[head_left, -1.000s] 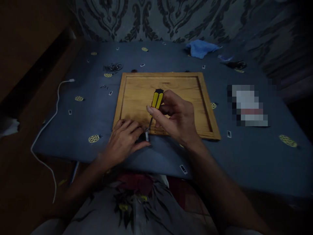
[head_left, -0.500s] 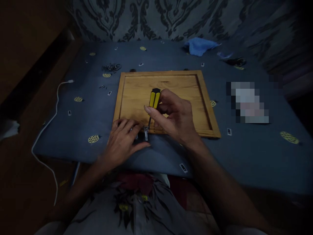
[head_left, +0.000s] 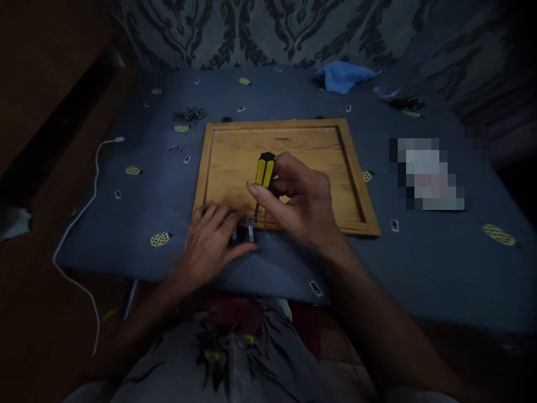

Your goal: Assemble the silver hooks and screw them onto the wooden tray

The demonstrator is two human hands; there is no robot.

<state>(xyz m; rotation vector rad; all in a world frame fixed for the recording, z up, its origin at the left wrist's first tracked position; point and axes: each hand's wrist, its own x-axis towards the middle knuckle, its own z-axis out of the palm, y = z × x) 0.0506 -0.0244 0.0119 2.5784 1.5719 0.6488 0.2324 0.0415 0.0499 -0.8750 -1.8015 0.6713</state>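
Observation:
A wooden panel (head_left: 239,148) with a raised frame lies flat on the cloth-covered surface. At its near edge is a small shiny metal fitting (head_left: 250,230), its exact kind too small and dark to make out. My left hand (head_left: 210,240) is curled around the fitting and the panel's edge, fingers on the wood and thumb stretched out in front. My right hand (head_left: 304,204) grips a screwdriver (head_left: 265,170) by its yellow and black handle. The shaft points steeply down, its tip at the fitting. Several small dark holes show in the edge just to the right.
Several small screws (head_left: 176,149) and a dark tangled heap (head_left: 189,115) lie left of the panel. A white cable (head_left: 95,179) runs down the left side. A blue cloth (head_left: 344,77) rests at the back, a dark object (head_left: 405,103) and a pixelated item (head_left: 430,173) at right.
The view shifts very slightly. Both hands, the screwdriver and the panel stay in almost the same places.

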